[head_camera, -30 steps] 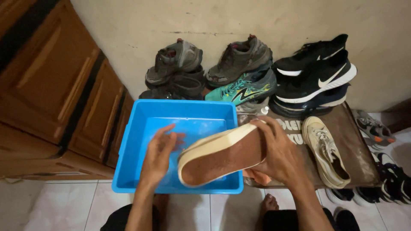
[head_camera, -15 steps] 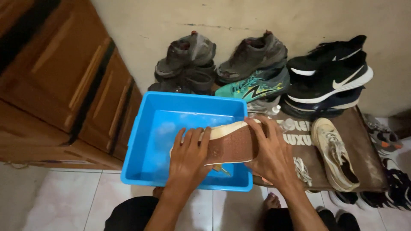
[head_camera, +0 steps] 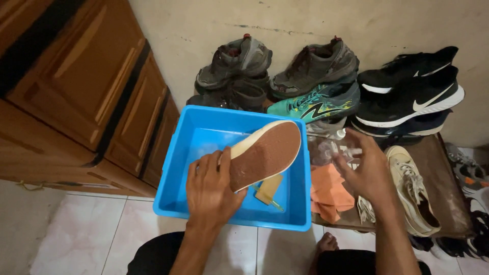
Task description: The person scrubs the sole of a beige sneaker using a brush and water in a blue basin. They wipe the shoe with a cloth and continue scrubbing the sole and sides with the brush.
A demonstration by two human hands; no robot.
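Hands have split apart since a moment ago: the left hand [head_camera: 211,191] now grips the cream shoe [head_camera: 265,153] alone, fingers clenched around its heel end, brown sole turned up and tilted over the blue plastic tub [head_camera: 175,168], while the right hand [head_camera: 367,173] has let go and hangs open, fingers spread, above the orange cloth [head_camera: 331,196] on the low brown bench [head_camera: 443,183]. So the shoe's whole weight rests in one hand. A brush [head_camera: 269,191] lies in the tub under the toe. Room is tight: wooden cabinet [head_camera: 91,86] just left of the tub, stacked shoes [head_camera: 310,66] against the wall behind, a second cream shoe [head_camera: 412,198] beside the right hand.
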